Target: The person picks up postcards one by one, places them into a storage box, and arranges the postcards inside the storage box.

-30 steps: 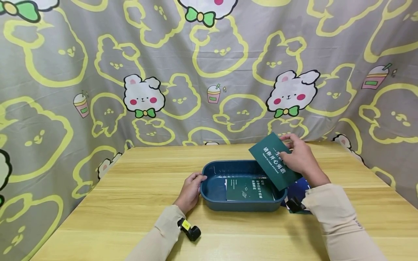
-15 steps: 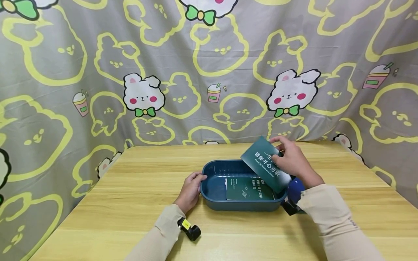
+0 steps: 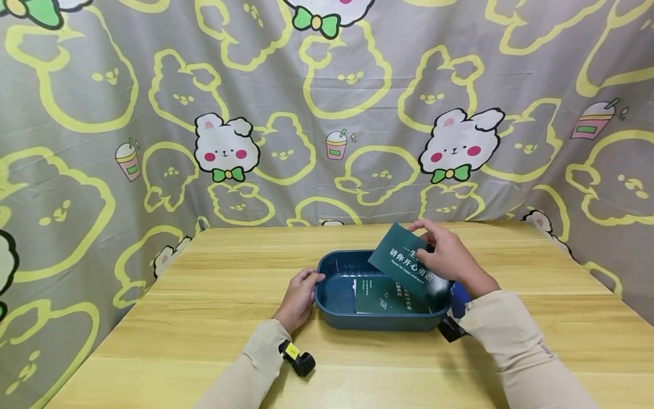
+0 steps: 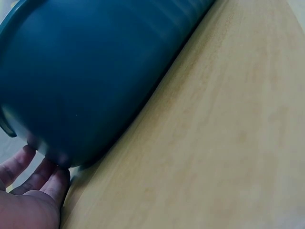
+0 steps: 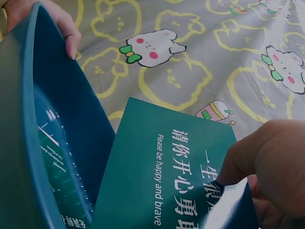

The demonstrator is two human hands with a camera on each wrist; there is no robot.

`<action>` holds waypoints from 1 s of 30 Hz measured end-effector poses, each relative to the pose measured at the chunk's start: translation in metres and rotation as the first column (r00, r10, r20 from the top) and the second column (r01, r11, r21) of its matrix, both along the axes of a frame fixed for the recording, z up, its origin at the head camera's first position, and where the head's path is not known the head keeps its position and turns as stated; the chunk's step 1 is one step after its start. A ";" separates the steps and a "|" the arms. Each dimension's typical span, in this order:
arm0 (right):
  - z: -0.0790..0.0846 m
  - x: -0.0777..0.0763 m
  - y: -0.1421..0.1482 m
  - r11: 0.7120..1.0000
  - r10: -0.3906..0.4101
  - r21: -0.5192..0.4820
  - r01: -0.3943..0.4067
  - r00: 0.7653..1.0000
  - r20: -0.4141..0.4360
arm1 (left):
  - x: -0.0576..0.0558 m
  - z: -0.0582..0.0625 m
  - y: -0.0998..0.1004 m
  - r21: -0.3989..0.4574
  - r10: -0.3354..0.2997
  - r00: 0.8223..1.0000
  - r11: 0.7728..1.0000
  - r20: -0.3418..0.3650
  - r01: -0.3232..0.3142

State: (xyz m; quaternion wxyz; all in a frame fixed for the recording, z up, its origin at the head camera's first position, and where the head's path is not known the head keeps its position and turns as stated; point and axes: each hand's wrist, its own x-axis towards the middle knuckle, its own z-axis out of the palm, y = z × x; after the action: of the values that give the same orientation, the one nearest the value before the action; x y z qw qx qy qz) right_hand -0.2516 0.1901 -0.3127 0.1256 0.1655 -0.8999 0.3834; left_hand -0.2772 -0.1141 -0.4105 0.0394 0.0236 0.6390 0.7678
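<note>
Left hand (image 3: 296, 302) is gripping the blue tub (image 3: 380, 323) by its end, a flat card (image 3: 369, 296) is lying inside, right hand (image 3: 452, 258) is pinching a tilted green card (image 3: 394, 247) fingertip-tight over it, and a bunny curtain (image 3: 286, 71) is hanging behind.

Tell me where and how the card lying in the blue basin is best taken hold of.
Probably by its left edge, pinched from above and the left. The lying card is flat, and bare floor of the basin shows beside that edge; in the head view, the held card, pinched by the right hand, hides part of its right end.
</note>
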 end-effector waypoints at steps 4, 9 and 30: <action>-0.001 0.000 -0.002 1.000 0.016 0.010 -0.016 1.000 -0.003 | -0.001 0.000 0.000 0.000 -0.008 1.000 1.000 0.000 0.008; -0.003 -0.001 -0.005 0.998 0.039 0.039 -0.039 0.999 -0.008 | -0.002 0.001 0.000 -0.008 -0.016 1.000 1.000 0.001 0.016; -0.017 -0.006 -0.018 0.980 0.127 0.152 -0.131 0.991 0.039 | 0.000 0.002 0.000 -0.017 -0.013 1.000 1.000 0.006 0.013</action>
State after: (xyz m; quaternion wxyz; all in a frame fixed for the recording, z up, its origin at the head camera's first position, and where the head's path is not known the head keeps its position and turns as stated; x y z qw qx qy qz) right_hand -0.2572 0.1723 -0.3297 0.0744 0.2272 -0.9159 0.3225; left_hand -0.2768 -0.1143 -0.4086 0.0464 0.0250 0.6453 0.7621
